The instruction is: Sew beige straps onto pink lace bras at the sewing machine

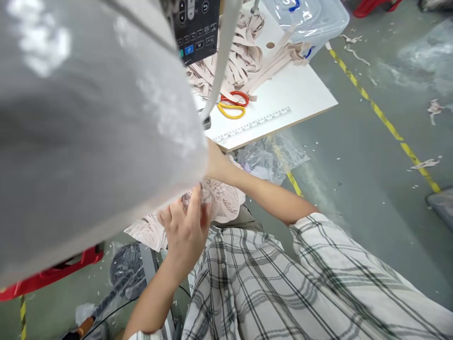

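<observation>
Pale pink lace fabric (pixel 226 200) lies over my lap, beneath a large blurred grey-white machine body (pixel 99 127) that fills the left of the view. My left hand (pixel 186 222) rests on the lace with its fingers apart, the fingertips at the machine's lower edge. From the right, my other forearm reaches in, and only the back part of my right hand (pixel 217 163) shows; its fingers are hidden behind the machine. Whether it holds the lace cannot be seen.
A white table (pixel 307 99) bears red-and-yellow-handled scissors (pixel 233 105), a printed ruler (pixel 253 125) and a heap of pale strips (pixel 244 56). Behind are a control panel (pixel 198 33) and a clear plastic bin (pixel 318 19). Plastic bags (pixel 272 158) lie below the table edge.
</observation>
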A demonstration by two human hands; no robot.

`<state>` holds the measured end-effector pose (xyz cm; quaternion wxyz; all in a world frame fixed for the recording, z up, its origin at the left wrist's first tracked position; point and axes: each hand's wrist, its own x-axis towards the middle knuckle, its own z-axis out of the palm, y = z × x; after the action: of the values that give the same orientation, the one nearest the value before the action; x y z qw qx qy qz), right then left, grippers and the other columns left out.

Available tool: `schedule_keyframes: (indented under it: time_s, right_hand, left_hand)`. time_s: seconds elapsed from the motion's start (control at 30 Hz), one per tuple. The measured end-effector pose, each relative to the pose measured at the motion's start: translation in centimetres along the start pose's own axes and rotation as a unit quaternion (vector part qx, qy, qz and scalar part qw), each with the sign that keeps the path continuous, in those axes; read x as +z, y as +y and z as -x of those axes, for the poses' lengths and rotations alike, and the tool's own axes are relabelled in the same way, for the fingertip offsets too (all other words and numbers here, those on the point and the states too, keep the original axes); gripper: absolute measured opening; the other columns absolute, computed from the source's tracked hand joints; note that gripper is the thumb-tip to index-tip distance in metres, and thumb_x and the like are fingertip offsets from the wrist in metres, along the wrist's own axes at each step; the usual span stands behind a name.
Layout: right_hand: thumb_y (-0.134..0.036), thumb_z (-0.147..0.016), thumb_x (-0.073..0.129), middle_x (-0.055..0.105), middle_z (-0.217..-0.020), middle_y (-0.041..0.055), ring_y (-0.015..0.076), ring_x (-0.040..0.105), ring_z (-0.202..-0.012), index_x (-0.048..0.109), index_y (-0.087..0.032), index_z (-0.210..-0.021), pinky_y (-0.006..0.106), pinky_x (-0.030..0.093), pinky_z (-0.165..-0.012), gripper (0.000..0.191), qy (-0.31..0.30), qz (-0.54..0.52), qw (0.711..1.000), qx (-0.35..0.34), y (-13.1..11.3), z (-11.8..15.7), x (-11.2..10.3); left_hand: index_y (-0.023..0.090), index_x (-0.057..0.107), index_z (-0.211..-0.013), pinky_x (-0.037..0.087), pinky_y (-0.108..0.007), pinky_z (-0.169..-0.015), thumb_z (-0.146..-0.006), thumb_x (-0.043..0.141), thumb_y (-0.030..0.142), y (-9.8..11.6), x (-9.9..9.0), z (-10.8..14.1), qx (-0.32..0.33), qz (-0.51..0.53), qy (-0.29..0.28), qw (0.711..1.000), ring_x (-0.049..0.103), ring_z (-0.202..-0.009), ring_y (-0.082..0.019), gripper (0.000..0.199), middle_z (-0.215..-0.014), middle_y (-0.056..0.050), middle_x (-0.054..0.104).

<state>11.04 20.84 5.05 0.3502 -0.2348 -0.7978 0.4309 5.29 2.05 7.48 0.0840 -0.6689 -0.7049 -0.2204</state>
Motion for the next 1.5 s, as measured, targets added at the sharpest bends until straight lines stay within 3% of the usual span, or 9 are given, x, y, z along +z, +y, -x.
schedule_keyframes:
  time_s: [0.2,0.3,0.43,0.5,0.73,0.93,1.13,1.23,1.5]
  right_hand:
    - [-0.015,-0.081,0.056,0.059,-0.101,0.0049,0.0184,0.054,-0.092,0.059,-0.017,-0.088,0.029,0.044,-0.081,0.008,0.008,-0.023,1.000,-0.006,-0.1,0.1,-0.1]
    - [-0.014,-0.082,0.057,0.059,-0.104,0.0048,0.0175,0.054,-0.090,0.060,-0.017,-0.088,0.028,0.044,-0.078,0.007,0.011,-0.038,0.999,0.002,-0.2,0.2,-0.1]
    - [-0.017,-0.084,0.060,0.060,-0.106,0.0055,0.0192,0.054,-0.093,0.061,-0.019,-0.088,0.031,0.045,-0.082,0.005,0.014,-0.048,0.999,0.006,-0.4,0.3,0.1]
    - [-0.016,-0.083,0.060,0.060,-0.109,0.0060,0.0201,0.055,-0.095,0.061,-0.019,-0.087,0.032,0.046,-0.083,0.005,0.014,-0.052,0.999,0.004,-0.5,0.3,0.2]
    - [-0.015,-0.080,0.058,0.060,-0.110,0.0068,0.0194,0.055,-0.090,0.060,-0.019,-0.087,0.030,0.046,-0.075,0.008,0.002,-0.052,0.998,0.018,-0.6,0.1,-0.2]
    - [-0.008,-0.076,0.057,0.056,-0.107,0.0052,0.0157,0.054,-0.083,0.056,-0.018,-0.088,0.029,0.044,-0.069,0.016,-0.003,-0.064,0.998,0.020,-0.6,0.0,-0.4]
    - [-0.010,-0.074,0.058,0.057,-0.109,0.0059,0.0167,0.054,-0.083,0.058,-0.018,-0.089,0.029,0.045,-0.069,0.017,0.009,-0.063,0.998,0.006,-0.3,-0.2,-0.2]
    - [-0.008,-0.073,0.057,0.058,-0.107,0.0058,0.0171,0.053,-0.085,0.057,-0.018,-0.087,0.028,0.045,-0.069,0.018,0.004,-0.056,0.998,0.016,-0.4,-0.3,-0.3]
    - [-0.006,-0.068,0.057,0.058,-0.105,0.0062,0.0192,0.054,-0.091,0.057,-0.017,-0.082,0.030,0.044,-0.077,0.018,0.028,-0.067,0.997,-0.010,-0.2,-0.6,-0.1]
  left_hand:
    - [0.018,0.060,-0.129,0.040,-0.042,-0.101,-0.089,0.065,0.022,-2.1,0.1,0.8,-0.029,0.046,0.102,0.993,0.057,-0.118,-0.029,0.040,-0.122,-0.016,0.061]
    - [0.018,0.060,-0.127,0.042,-0.040,-0.100,-0.095,0.057,0.028,-3.6,0.5,1.6,-0.134,0.110,0.102,0.980,0.056,-0.116,-0.026,0.033,-0.119,-0.014,0.061]
    - [0.018,0.062,-0.119,0.046,-0.034,-0.093,-0.100,0.047,0.042,-5.0,1.2,1.9,-0.309,0.220,0.081,0.922,0.059,-0.108,-0.023,0.034,-0.113,-0.009,0.063]
    - [0.019,0.064,-0.110,0.047,-0.032,-0.090,-0.101,0.044,0.046,-5.3,1.4,1.7,-0.356,0.252,0.059,0.898,0.059,-0.103,-0.022,0.035,-0.105,-0.007,0.064]
    - [0.019,0.066,-0.097,0.048,-0.033,-0.084,-0.098,0.044,0.052,-5.7,1.4,0.5,-0.349,0.284,-0.018,0.893,0.060,-0.097,-0.024,0.040,-0.098,-0.007,0.067]
    - [0.020,0.061,-0.076,0.046,-0.029,-0.069,-0.094,0.047,0.048,-5.9,1.3,0.2,-0.326,0.294,-0.017,0.898,0.055,-0.074,-0.019,0.035,-0.073,-0.003,0.059]
    - [0.021,0.064,-0.084,0.048,-0.028,-0.067,-0.086,0.059,0.043,-5.4,0.8,0.4,-0.350,0.291,0.035,0.890,0.058,-0.073,-0.019,0.023,-0.078,-0.002,0.064]
    - [0.021,0.062,-0.085,0.045,-0.027,-0.060,-0.082,0.064,0.041,-5.1,0.5,0.3,-0.351,0.288,0.056,0.889,0.055,-0.063,-0.016,0.020,-0.070,0.001,0.060]
    - [0.019,0.060,-0.093,0.043,-0.023,-0.058,-0.082,0.069,0.039,-4.8,0.2,-0.9,-0.324,0.289,0.036,0.900,0.053,-0.057,-0.012,0.024,-0.067,0.003,0.058]
